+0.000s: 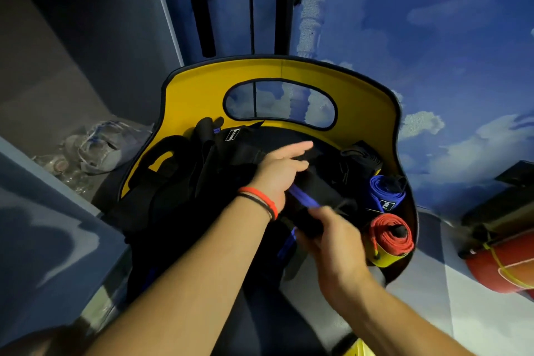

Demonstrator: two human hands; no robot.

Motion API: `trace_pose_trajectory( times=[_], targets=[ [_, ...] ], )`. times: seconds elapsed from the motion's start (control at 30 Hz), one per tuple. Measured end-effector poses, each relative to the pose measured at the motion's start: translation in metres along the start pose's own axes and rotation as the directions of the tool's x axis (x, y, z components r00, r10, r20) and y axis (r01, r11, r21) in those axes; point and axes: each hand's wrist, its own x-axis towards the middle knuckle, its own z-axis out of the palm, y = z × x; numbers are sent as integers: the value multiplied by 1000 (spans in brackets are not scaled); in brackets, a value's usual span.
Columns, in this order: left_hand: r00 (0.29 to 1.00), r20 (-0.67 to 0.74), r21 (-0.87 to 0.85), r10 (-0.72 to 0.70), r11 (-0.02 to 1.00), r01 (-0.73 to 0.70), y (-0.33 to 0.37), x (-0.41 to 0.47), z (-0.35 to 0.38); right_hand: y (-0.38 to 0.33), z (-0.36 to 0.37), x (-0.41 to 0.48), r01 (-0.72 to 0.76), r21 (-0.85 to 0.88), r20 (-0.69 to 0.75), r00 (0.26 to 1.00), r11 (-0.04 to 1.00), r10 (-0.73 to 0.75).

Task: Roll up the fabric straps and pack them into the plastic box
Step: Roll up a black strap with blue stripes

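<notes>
Currently rolling: my right hand [332, 237] grasps the black strap [320, 191], left hand [277, 173] flat-fingered at 11 o'clock; next, I'd wind tighter.

Cloud-painted blue wall [433, 23], grey panel [86, 37] at left — dim light

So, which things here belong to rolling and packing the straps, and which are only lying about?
For the job:
- yellow box with black rim
- rolled blue fabric strap
- rolled red fabric strap
- heap of loose black straps, on which the left hand rests
- black strap with blue edge, gripped by the right hand

Lying about:
- grey shoes on the floor
- red cylinder tied with yellow cord
</notes>
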Motion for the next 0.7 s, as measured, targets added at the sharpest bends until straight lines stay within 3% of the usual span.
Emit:
trace_pose_trajectory(
  times=[0.07, 0.13, 0.2, 0.23, 0.3, 0.33, 0.37, 0.4, 0.43, 0.47, 0.5, 0.6, 0.7],
  targets=[
    [990, -52, 18, 128, 992, -128, -5, 5, -10, 10, 0, -8, -28, -99, 64, 997, 995, 35],
    [960, -237, 37, 151, 988, -147, -12, 3, -25, 7, 2, -6, 19, -68, 147, 989, 998, -9],
    [919, -394, 111, 7, 993, 40, -22, -13, -41, -7, 6, 2, 87, 22, 194, 977, 996, -90],
    [928, -357, 123, -106, 980, 159, -26, -26, -44, -14, 9, 6, 98, 98, 195, 974, 990, -115],
    [919, -23, 103, -394, 913, 394, -38, -54, -42, -24, 14, 11, 72, 215, 182, 977, 974, -112],
    [879, 149, 27, -452, 891, 454, -43, -59, -37, -26, 16, 10, 46, 245, 171, 981, 968, -90],
    [867, 265, -124, -421, 877, 464, -43, -59, -31, -24, 17, 6, 25, 252, 153, 986, 968, -66],
    [878, 314, -305, -361, 837, 453, -36, -56, -23, -20, 17, 1, 13, 244, 129, 991, 970, -45],
    [905, 262, -414, -335, 808, 419, -31, -45, -17, -13, 15, -5, 17, 227, 103, 994, 974, -41],
    [933, 150, -418, -327, 834, 359, -21, -33, -11, -7, 12, -13, 22, 208, 87, 995, 978, -41],
    [950, 66, -369, -306, 877, 308, -9, -24, -8, -1, 8, -22, 29, 189, 86, 995, 982, -46],
    [986, 48, -147, -160, 975, 166, 8, -4, -11, -1, 2, -34, -19, 224, 196, 980, 974, -26],
    [984, -164, 262, -69, 959, 111, 4, -13, -28, -14, 4, -25, -116, 291, 257, 966, 950, 39]
  ],
)
